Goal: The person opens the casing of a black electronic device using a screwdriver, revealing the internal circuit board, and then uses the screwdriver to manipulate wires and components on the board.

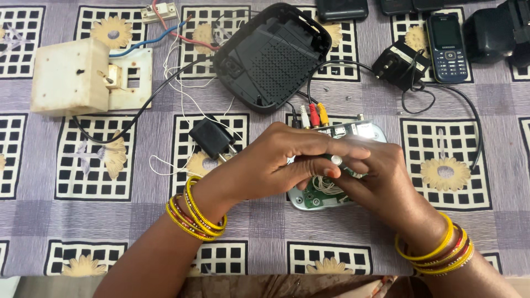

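a: what are the 2 hands on?

b: both are over an opened set-top unit with a green circuit board showing, lying on the patterned tablecloth just below the middle. the left hand reaches across it from the left, fingers curled together, pinching a small pale part at the fingertips. the right hand lies on the board's right side, fingers bent in toward the same spot; i cannot tell whether it clamps anything.

a: and around it?

b: 3 plugs, white, red and yellow, sit in the unit's far edge. the black lid lies upturned just beyond. a black plug adapter rests left of the left hand, a cream switch box well apart at far left. a black power adapter and a dark keypad phone lie at upper right.
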